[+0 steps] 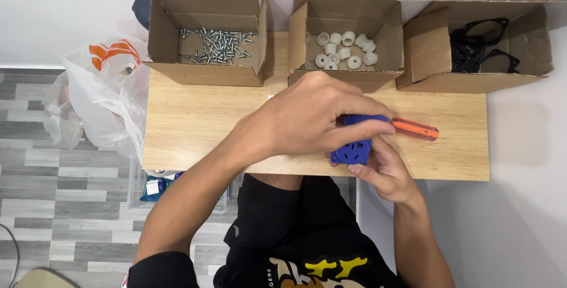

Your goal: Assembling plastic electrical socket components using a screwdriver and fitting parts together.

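Curling L hand point(313, 116) over blue part point(352, 151), R hand point(387, 173) under.

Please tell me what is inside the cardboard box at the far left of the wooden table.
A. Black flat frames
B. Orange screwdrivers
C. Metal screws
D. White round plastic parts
C: the left box holds a heap of small silvery screws, while the white round parts lie in the middle box and the black frames in the right box.
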